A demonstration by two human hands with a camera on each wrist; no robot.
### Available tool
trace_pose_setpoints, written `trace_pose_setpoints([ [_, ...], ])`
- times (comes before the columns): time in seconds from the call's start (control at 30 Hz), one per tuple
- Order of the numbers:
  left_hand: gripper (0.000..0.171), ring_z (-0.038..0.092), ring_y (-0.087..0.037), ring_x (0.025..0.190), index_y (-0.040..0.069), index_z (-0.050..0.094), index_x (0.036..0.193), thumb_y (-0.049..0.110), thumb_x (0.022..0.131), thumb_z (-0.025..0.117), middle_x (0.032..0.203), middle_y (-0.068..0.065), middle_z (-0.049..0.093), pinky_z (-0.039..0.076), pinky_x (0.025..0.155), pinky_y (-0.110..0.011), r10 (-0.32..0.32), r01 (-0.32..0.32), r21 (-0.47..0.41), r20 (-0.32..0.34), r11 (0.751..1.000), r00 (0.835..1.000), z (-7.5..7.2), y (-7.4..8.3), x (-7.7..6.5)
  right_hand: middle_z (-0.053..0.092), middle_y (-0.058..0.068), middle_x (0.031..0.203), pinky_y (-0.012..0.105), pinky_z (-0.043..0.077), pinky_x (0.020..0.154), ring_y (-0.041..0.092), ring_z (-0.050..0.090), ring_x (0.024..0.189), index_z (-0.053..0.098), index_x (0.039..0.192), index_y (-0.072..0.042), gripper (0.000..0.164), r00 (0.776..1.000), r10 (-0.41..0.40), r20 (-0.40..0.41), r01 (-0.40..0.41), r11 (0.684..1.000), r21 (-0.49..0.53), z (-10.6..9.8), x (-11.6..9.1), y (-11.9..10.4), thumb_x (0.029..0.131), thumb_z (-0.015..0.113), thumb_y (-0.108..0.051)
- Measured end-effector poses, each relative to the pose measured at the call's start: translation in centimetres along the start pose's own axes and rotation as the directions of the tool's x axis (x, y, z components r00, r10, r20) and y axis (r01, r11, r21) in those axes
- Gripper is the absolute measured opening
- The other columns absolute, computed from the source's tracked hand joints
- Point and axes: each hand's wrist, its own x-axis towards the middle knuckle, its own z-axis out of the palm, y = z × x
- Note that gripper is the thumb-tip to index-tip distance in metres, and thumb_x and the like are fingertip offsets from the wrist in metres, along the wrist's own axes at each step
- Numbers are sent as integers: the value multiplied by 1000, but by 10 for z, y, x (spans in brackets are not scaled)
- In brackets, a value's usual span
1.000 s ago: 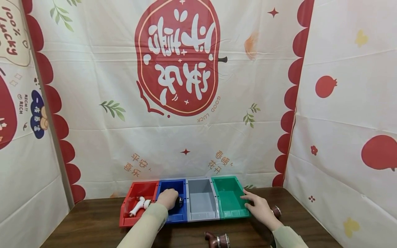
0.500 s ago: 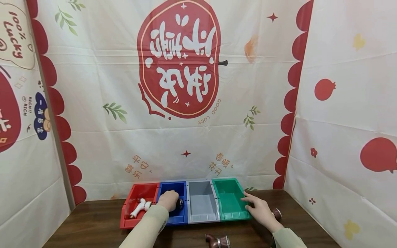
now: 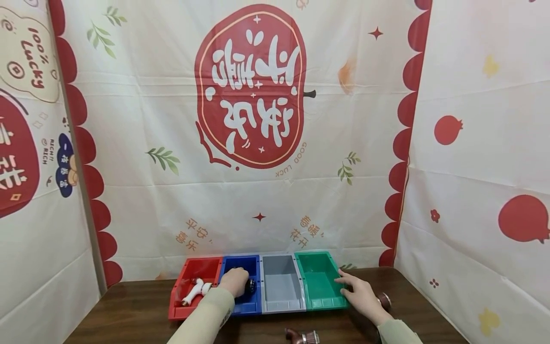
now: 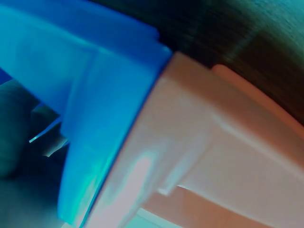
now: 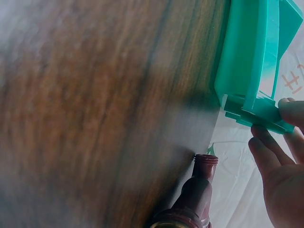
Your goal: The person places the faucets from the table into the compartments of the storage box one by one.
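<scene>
Front edge: a reddish-brown fitting with a silver-ringed, ribbed end (image 3: 302,336) is seen on the dark wood-grained tabletop (image 3: 133,310), cut off by the picture's lower border.
Right-hand side: a second, maroon fitting with a ribbed end (image 3: 384,300) is partly hidden beside the right wrist.
Right grip: the right hand (image 3: 362,295) is loosely spread, its lightly bent fingers rested against the outer rim of the green plastic bin (image 3: 342,304).
Left grip: the left hand (image 3: 234,281) is clenched on a dark, ribbed-ended fitting (image 3: 250,286) inside the blue plastic bin (image 3: 247,309); the fingertips are hidden in the head view.
Bin row: the red plastic bin (image 3: 175,309), the blue one, the grey plastic bin (image 3: 281,306) and the green one are set side by side.
Red bin: a white, branched fitting (image 3: 197,290) is held in it, tilted.
Backdrop: white cloth printed in red (image 3: 266,196) is hung behind.
</scene>
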Motion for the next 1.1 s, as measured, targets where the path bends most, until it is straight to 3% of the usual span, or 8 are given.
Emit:
trace_pose_setpoints([
  [0.4,7,56,-18,72,10,70,86,7,81,74,81,-5,62,55,71,-38,5,-5,-14,3,1000,1000,-13,0,-6,55,16,136,56,41,98,40,49,126,72,111,-5,28,999,29,19,-29,1000,-6,1,2,0,85,66,3],
  [0.63,11,59,-19,76,10,71,92,12,82,75,83,-4,62,55,72,-39,9,-9,-26,-14,1000,1000,-31,0,-13,54,16,137,56,41,98,40,48,126,72,112,-5,28,999,27,22,-27,999,-17,0,1,1,86,65,3],
  [0.93,35,63,-19,86,8,69,114,23,83,76,101,-7,66,56,79,-40,-2,-8,-145,-72,989,997,-66,-11,-41,53,19,137,58,41,97,42,48,125,71,112,-3,28,1000,3,28,-2,1000,-29,-1,1,-1,86,64,3],
  [1.1,40,64,-19,90,10,67,118,25,82,77,107,-5,66,56,79,-40,-45,30,-159,-88,987,995,-73,-27,-62,52,20,138,59,41,97,43,48,125,71,113,-3,29,999,6,35,-4,999,-46,-1,0,-2,86,64,3],
])
